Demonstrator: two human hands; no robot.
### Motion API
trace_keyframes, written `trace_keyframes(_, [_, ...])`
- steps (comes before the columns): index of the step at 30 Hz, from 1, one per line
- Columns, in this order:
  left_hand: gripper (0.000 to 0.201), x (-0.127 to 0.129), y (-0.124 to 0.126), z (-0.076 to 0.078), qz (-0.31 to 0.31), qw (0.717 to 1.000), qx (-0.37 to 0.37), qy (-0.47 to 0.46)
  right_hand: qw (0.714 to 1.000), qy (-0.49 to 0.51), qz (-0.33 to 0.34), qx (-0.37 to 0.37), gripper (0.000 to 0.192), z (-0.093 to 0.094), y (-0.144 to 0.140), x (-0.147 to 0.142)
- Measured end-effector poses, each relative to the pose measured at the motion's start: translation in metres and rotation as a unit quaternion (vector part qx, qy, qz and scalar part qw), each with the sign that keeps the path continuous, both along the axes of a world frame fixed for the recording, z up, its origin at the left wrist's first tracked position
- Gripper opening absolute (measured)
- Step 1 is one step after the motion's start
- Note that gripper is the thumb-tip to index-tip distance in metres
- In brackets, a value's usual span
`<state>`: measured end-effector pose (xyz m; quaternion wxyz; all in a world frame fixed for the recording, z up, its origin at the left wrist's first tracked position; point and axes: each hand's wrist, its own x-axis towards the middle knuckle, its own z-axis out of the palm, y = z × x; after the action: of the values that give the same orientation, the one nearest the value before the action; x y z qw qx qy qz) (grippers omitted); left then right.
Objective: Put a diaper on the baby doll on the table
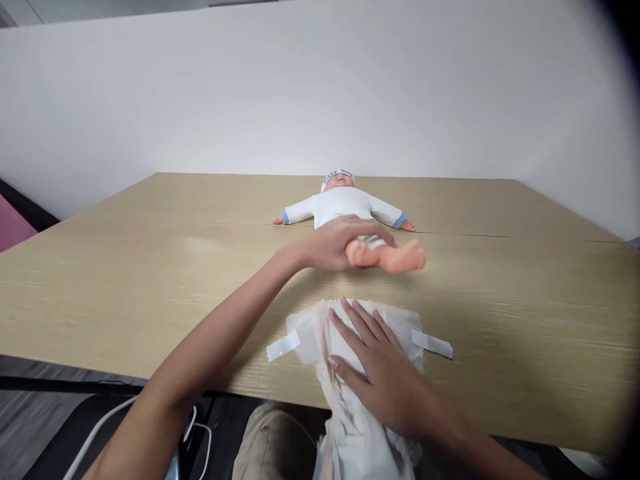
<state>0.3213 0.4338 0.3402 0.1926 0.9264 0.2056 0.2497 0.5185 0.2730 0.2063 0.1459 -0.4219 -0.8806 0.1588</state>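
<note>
Table [150, 287] w/ doll [343, 205] on its back toward table's far edge; prob. light, firm-limbed, best gripped round both legs [384, 255]. Diaper [345, 417] hangs over table's near edge: likely v. soft, best held at its end on table. L hand [337, 243] wraps doll's legs; R hand [383, 377] spread flat on diaper. Tabs [283, 345] on table, prob. flimsy.

Near you, the diaper [350, 423] looks papery and matt, its tapes [283, 346] glossier; farther, you see smooth, plastic-looking doll feet [407, 258] and a matt cloth top [341, 204]; your tabletop [125, 287] looks wood-grained, faintly shiny.
</note>
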Motion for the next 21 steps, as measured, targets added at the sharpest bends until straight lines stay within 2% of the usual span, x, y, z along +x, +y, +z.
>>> trace_keyframes(5, [0.041,-0.006,0.025,0.036,0.052,0.996,-0.035,-0.065,1.0,-0.001,0.004,0.022,0.069,-0.001,0.061,-0.023])
trace_keyframes(8, [0.042,-0.01,0.036,0.048,0.062,0.995,-0.031,-0.077,0.999,0.001,0.003,0.047,0.069,-0.003,0.108,-0.04])
trace_keyframes(13, [0.039,-0.018,0.046,0.051,0.07,0.99,0.002,-0.121,0.994,0.032,-0.027,0.096,0.065,-0.006,0.197,-0.057])
trace_keyframes(16, [0.033,-0.021,0.047,0.053,0.066,0.987,0.023,-0.146,0.994,0.063,-0.031,0.08,0.065,-0.003,0.24,-0.06])
trace_keyframes(18, [0.034,-0.023,0.046,0.054,0.068,0.987,0.024,-0.146,0.995,0.077,-0.029,0.063,0.062,0.002,0.259,-0.063])
trace_keyframes(21, [0.038,-0.026,0.043,0.053,0.095,0.987,0.01,-0.131,0.994,0.09,-0.019,0.058,0.059,0.011,0.272,-0.066])
